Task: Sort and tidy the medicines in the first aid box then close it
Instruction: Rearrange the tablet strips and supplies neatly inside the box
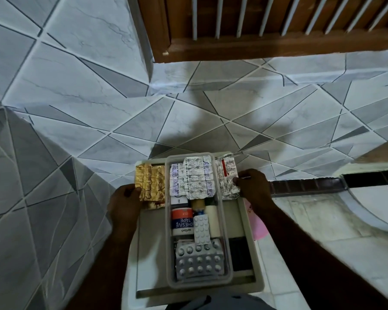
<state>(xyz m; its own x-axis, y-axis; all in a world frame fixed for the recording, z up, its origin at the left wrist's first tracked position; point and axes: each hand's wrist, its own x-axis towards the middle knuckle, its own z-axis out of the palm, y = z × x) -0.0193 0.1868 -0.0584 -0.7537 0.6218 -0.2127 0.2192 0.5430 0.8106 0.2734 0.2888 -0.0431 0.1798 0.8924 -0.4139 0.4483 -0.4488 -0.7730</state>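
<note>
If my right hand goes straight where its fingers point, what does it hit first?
Likely the right wall of the clear tray; the red-and-silver strip the right hand pinches would touch it first, though height is unclear.

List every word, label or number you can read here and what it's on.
"HESIVE TAPE": upside down on the white, blue and orange tape pack in the clear plastic tray; first letters hidden.
Small script beside it: too blurred.
Print on the white foil blister strip and the red-and-silver foil strip pinched by the right hand: too small.
Crinkled gold foil strip in the left hand: nothing legible.
</note>
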